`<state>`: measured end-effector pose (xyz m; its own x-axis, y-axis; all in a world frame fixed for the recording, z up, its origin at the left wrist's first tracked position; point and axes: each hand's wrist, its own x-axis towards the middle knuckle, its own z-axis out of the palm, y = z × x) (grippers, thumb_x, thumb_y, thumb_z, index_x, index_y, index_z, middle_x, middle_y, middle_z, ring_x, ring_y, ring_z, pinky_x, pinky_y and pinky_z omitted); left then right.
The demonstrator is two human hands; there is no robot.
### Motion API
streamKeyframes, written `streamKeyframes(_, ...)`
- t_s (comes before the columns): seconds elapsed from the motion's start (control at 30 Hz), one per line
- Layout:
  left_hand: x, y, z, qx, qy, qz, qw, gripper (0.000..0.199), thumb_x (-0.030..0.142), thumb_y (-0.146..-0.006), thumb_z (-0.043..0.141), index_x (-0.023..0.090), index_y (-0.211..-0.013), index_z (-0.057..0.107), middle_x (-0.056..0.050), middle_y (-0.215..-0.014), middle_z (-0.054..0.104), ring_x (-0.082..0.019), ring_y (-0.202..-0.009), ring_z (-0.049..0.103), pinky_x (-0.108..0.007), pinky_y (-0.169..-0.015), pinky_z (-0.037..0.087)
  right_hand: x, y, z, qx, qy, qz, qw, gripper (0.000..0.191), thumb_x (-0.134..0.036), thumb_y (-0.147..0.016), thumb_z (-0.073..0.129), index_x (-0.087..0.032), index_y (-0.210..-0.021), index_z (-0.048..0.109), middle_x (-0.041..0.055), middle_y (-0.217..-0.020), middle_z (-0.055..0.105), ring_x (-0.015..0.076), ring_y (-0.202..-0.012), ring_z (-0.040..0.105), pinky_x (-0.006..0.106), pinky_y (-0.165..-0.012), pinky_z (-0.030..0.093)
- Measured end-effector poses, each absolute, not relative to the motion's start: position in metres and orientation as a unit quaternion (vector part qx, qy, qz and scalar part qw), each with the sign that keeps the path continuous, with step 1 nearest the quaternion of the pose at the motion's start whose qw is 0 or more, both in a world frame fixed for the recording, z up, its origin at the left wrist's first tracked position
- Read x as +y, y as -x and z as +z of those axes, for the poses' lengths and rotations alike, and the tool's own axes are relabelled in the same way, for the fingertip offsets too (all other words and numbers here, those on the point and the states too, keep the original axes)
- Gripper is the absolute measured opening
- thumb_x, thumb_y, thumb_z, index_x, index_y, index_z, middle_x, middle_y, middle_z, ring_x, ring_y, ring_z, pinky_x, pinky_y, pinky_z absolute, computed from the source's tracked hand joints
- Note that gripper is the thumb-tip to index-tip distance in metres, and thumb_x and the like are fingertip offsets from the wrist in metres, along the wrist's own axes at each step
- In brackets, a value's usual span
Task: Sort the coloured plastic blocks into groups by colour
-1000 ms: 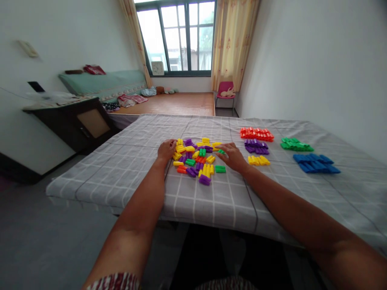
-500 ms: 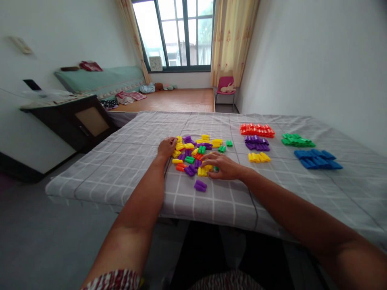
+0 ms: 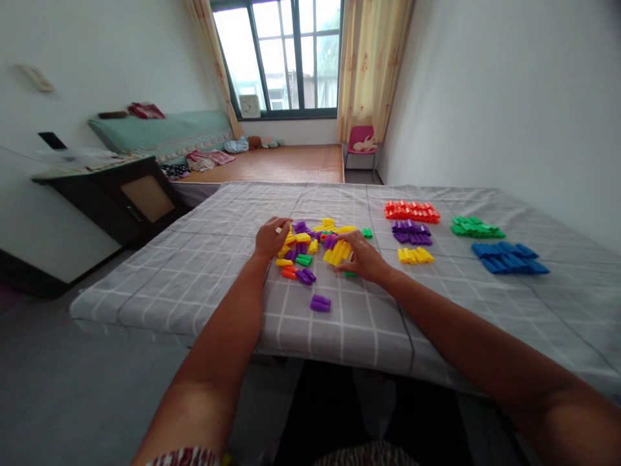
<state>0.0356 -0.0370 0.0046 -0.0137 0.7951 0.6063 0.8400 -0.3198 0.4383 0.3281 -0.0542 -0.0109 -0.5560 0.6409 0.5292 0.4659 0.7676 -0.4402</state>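
Note:
Small plastic pieces shaped like joined tubes lie in a mixed pile (image 3: 301,248) of yellow, purple, green and orange. My right hand (image 3: 365,257) grips a group of yellow tube pieces (image 3: 338,253) between thumb and fingers at the pile's right side, tilted up. Purple pieces (image 3: 330,241) are right behind that group. My left hand (image 3: 270,238) curls its fingers round a yellow tube piece (image 3: 290,230) at the pile's left edge; the fingertips are partly hidden. A purple pair (image 3: 321,303) lies apart, nearer the table's front edge.
Sorted groups stand to the right on the checked tablecloth (image 3: 194,272): orange (image 3: 412,211), purple (image 3: 411,232), yellow (image 3: 415,255), green (image 3: 478,227) and blue (image 3: 509,257). Beyond the table are a bed (image 3: 295,162), a pink chair (image 3: 359,137) and, at left, a dark cabinet (image 3: 111,194).
My right hand has closed on the yellow group and lifted it slightly, up and to the right. Pieces in the pile's right part have shifted. My left hand has moved slightly right, fingers curling more.

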Motion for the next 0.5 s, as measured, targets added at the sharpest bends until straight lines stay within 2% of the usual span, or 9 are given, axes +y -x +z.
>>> streamKeyframes(0.13,-0.05,-0.059,0.013,-0.524,0.752,-0.4,0.015,0.031,0.038,-0.091,0.048,0.021,-0.098,0.072,-0.004,-0.095,0.07,-0.016,-0.091,0.063,-0.026,-0.08,0.049,-0.045,-0.325,-0.013,-0.827,0.348,0.196,0.396,0.067,-0.042,-0.062,0.081,-0.021,-0.117,0.05,0.01,-0.112,0.051,0.0283,-0.106,0.052,0.047,-0.092,0.045)
streamKeyframes(0.23,-0.059,-0.075,0.017,-0.495,0.782,-0.378,-0.015,0.03,0.041,-0.09,0.05,0.022,-0.1,0.071,-0.003,-0.09,0.071,-0.015,-0.085,0.064,-0.026,-0.077,0.049,-0.046,-0.317,-0.012,-0.794,0.353,0.249,0.428,0.069,-0.041,-0.062,0.08,-0.02,-0.118,0.046,0.0098,-0.113,0.05,0.0271,-0.104,0.052,0.046,-0.09,0.047)
streamKeyframes(0.3,-0.063,-0.084,0.018,-0.478,0.793,-0.373,-0.058,0.033,0.044,-0.087,0.055,0.022,-0.108,0.069,-0.002,-0.086,0.071,-0.014,-0.078,0.064,-0.026,-0.074,0.05,-0.049,-0.31,-0.011,-0.775,0.349,0.256,0.461,0.071,-0.038,-0.061,0.08,-0.02,-0.119,0.044,0.0105,-0.116,0.049,0.0275,-0.107,0.051,0.046,-0.09,0.047)
streamKeyframes(0.4,-0.066,-0.094,0.018,-0.446,0.788,-0.394,-0.158,0.049,0.044,-0.082,0.063,0.02,-0.125,0.059,-0.003,-0.087,0.071,-0.014,-0.076,0.066,-0.024,-0.068,0.051,-0.052,-0.301,-0.011,-0.762,0.334,0.267,0.486,0.073,-0.038,-0.06,0.081,-0.021,-0.12,0.042,0.0114,-0.12,0.048,0.027,-0.108,0.051,0.045,-0.089,0.049)
streamKeyframes(0.5,-0.062,-0.099,0.015,-0.421,0.769,-0.42,-0.235,0.058,0.041,-0.079,0.066,0.019,-0.131,0.053,-0.005,-0.088,0.071,-0.015,-0.078,0.066,-0.024,-0.066,0.051,-0.053,-0.298,-0.011,-0.756,0.303,0.328,0.478,0.065,-0.043,-0.069,0.074,-0.022,-0.121,0.041,0.0105,-0.119,0.051,0.0229,-0.1,0.057,0.04,-0.083,0.052)
